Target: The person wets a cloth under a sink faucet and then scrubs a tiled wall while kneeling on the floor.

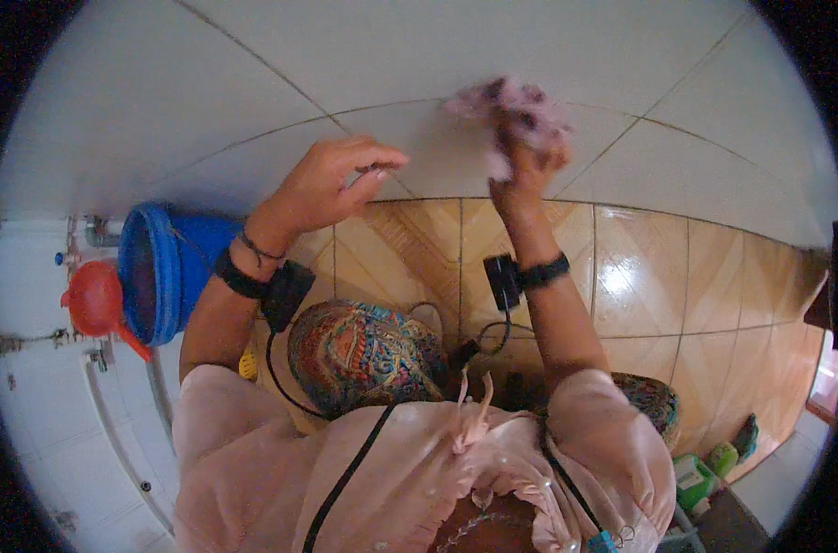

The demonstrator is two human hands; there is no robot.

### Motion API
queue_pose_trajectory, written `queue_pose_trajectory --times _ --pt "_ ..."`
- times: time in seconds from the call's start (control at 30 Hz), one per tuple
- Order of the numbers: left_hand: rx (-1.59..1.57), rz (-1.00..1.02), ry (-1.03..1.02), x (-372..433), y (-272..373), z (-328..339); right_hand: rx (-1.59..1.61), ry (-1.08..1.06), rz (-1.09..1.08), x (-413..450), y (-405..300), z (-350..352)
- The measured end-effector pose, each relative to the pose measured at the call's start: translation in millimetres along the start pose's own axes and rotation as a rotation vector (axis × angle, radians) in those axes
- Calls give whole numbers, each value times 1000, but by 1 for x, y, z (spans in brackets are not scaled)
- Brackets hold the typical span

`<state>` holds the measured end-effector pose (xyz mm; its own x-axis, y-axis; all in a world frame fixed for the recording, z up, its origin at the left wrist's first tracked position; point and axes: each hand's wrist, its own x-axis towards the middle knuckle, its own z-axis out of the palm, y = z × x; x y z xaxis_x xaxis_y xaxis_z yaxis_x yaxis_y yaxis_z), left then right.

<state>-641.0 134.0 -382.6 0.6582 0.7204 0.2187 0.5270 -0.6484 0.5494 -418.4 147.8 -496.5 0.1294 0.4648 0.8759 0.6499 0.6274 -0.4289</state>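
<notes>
A crumpled pink cloth [536,117] with dark patches is bunched in my right hand [529,169], blurred against the pale tiled wall [419,62]. My left hand [325,180] hovers in front of the wall's lower part, its fingers bent and the thumb held apart from them. Nothing shows between the thumb and fingers. Each wrist wears a black strap with a small black box and a cable. Below the hands are glossy tan floor tiles [633,276] and my knee in patterned fabric [363,352].
To the left stands a blue bucket [204,242], with a red dipper [95,297] beside its rim. A pale hose or pipe [118,442] runs along the white tiles. At the lower right are a green container [694,480] and other small items.
</notes>
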Motion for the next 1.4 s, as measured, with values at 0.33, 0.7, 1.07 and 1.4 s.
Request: queue_pose_trajectory --times 0.33,0.7,1.07,1.4 --pt "-4 -92 -60 -25 -32 12 -17 -292 357 -94 12 47" --pt "206 1 3 -17 39 -20 33 -288 352 -99 17 38" --pt "12 29 177 -25 102 1 117 35 250 -78 19 44" --pt "-121 -53 311 -14 101 25 102 22 431 -17 -1 24"
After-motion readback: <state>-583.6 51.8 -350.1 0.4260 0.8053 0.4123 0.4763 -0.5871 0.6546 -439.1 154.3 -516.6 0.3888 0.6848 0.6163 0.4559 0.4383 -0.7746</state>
